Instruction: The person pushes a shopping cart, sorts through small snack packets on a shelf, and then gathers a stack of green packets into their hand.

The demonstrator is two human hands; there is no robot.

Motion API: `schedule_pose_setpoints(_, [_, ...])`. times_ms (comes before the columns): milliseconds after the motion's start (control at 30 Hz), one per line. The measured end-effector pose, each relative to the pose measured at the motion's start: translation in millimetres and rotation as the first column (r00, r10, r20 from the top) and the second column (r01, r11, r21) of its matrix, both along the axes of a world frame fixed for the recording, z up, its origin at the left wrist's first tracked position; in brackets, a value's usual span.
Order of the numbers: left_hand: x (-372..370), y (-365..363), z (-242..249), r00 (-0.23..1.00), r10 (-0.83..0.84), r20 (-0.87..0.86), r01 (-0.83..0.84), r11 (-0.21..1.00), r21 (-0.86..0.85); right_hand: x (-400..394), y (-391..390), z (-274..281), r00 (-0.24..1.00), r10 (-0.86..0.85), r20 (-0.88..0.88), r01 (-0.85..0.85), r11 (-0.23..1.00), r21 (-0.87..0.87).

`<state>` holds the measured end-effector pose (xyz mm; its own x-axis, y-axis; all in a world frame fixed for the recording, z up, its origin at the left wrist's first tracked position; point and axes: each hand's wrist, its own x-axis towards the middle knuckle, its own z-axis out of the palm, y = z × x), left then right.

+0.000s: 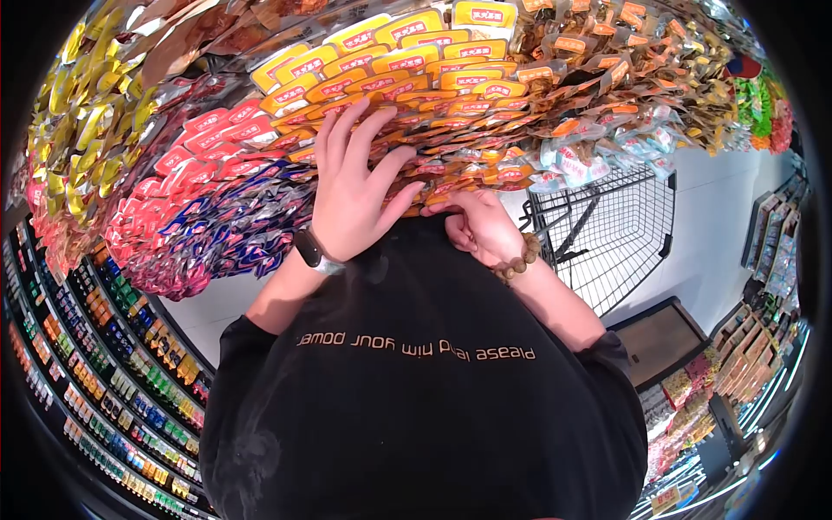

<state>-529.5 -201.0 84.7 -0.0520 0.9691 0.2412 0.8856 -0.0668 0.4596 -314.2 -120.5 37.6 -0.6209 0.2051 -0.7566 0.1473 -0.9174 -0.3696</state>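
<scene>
My left hand (351,199), with a dark smartwatch (312,250) at its wrist, reaches over the yellow-and-orange snack packets (407,62) stacked in rows. Its fingers are spread, and the fingertips lie on or just above the packets. Close by on the right, my right hand (487,230) wears a bead bracelet (522,260). Thumb and index finger are pinched at the edge of an orange snack packet (439,208) at the near side of the pile; the other fingers are curled in. Most of that packet is hidden.
Red packets (212,130) and blue packets (234,208) are piled to the left, brown-orange ones (581,69) to the right. A wire shopping cart (607,234) stands right of my right hand. Shelves of small goods (113,347) line the lower left.
</scene>
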Motion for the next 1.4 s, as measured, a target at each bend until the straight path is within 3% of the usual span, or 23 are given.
schedule_pose_setpoints(267, [7.5,4.5,-13.3,0.993,-0.050,-0.110,0.032,0.987,-0.159,1.6,5.7,8.4,0.996,0.058,0.066,-0.057,0.998,-0.019])
schedule_pose_setpoints(367, [6.1,-2.2,-15.9,0.992,-0.063,-0.113,0.045,0.986,-0.159,14.8,13.7,17.0,0.983,0.181,-0.018,-0.180,0.983,0.028])
schedule_pose_setpoints(467, [5.2,-2.9,-14.1,0.990,-0.073,-0.118,0.054,0.987,-0.152,20.7,31.0,52.2,0.928,0.369,-0.056,-0.353,0.917,0.186])
schedule_pose_setpoints(500, [4.8,-1.6,-14.3,0.990,-0.075,-0.121,0.056,0.987,-0.150,22.7,35.6,56.3,0.910,0.405,-0.086,-0.343,0.854,0.391])
schedule_pose_setpoints(533, [4.9,-0.8,-14.8,0.990,-0.073,-0.123,0.055,0.988,-0.148,22.8,47.3,65.4,0.900,0.425,-0.099,-0.304,0.774,0.556])
schedule_pose_setpoints(567, [5.5,-0.8,-15.3,0.990,-0.069,-0.125,0.052,0.989,-0.135,16.1,49.6,63.3,0.944,0.330,-0.013,-0.203,0.612,0.764])
schedule_pose_setpoints(600, [5.9,0.1,-16.1,0.990,-0.065,-0.126,0.049,0.991,-0.123,8.2,53.3,59.9,0.977,0.213,0.035,-0.117,0.388,0.914])
schedule_pose_setpoints(633, [6.1,0.0,-16.8,0.990,-0.060,-0.127,0.046,0.993,-0.111,-0.4,65.0,61.4,0.976,0.149,0.158,-0.163,0.023,0.986])
schedule_pose_setpoints(667, [6.2,-1.1,-17.2,0.993,-0.054,-0.103,0.044,0.994,-0.095,-9.6,76.7,63.2,0.969,0.048,0.242,-0.212,-0.342,0.915])
schedule_pose_setpoints(700, [5.4,-1.9,-17.3,0.995,-0.049,-0.082,0.042,0.996,-0.078,-16.3,81.9,61.7,0.953,-0.033,0.303,-0.277,-0.504,0.818])
schedule_pose_setpoints(833, [-5.6,-12.8,-10.0,0.995,0.098,0.025,-0.099,0.994,0.041,-27.1,96.4,49.2,0.913,0.039,0.406,-0.300,-0.609,0.734])
schedule_pose_setpoints(967, [-17.9,-35.5,-15.4,0.964,0.267,0.006,-0.267,0.960,0.082,-33.3,102.3,42.9,0.927,0.037,0.373,-0.276,-0.604,0.748])
schedule_pose_setpoints(1200, [-6.8,-43.2,-20.3,0.961,0.276,-0.032,-0.275,0.961,0.030,-36.6,115.3,43.7,0.895,0.159,0.416,-0.257,-0.579,0.774])
schedule_pose_setpoints(1400, [-6.2,-42.2,-24.7,0.954,0.276,-0.113,-0.273,0.961,0.049,-36.6,113.2,36.7,0.895,0.138,0.424,-0.284,-0.556,0.781])
